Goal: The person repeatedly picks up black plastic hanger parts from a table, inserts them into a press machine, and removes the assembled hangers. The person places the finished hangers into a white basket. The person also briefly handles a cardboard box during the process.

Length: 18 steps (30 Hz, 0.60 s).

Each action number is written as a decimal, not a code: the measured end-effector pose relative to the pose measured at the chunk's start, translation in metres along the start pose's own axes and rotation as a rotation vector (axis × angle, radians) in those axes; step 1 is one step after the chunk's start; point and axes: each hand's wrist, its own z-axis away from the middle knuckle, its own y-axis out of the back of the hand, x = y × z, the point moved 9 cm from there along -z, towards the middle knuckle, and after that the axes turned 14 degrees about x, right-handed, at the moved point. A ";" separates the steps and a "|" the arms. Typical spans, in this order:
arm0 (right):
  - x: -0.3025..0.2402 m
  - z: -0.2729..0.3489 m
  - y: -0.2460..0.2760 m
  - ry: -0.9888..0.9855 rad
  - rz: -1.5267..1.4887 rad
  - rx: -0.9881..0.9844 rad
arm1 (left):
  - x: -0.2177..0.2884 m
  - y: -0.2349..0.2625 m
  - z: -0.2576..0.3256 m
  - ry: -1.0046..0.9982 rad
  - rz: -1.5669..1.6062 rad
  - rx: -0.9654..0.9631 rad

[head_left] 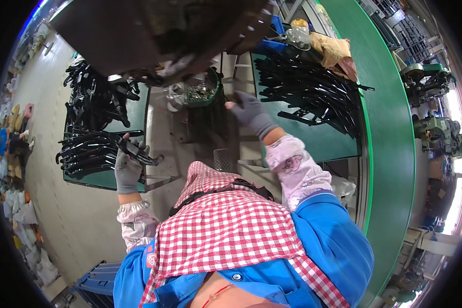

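Note:
My left hand (127,168), in a grey glove, is closed around the end of a glossy black curved metal part (145,155). It is at the right edge of a row of similar black parts (87,154) lying on the left green table. My right hand (250,114), also gloved in grey, is in the air left of the right-hand table. Its thumb and fingers are apart, and nothing shows in them. Ahead of and between my hands is a green bin (210,101) holding many small shiny metal pieces (200,91).
A large dark machine body (154,36) overhangs the front. More black parts (95,95) are heaped on the left table. Long black bars (313,90) cover much of the right table (333,146), with a brown paper bag (331,49) behind. A green bench (395,169) runs along the right.

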 end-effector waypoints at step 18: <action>0.469 0.072 0.199 -1.062 0.546 0.342 | -0.190 -0.148 0.095 0.441 -0.929 -0.071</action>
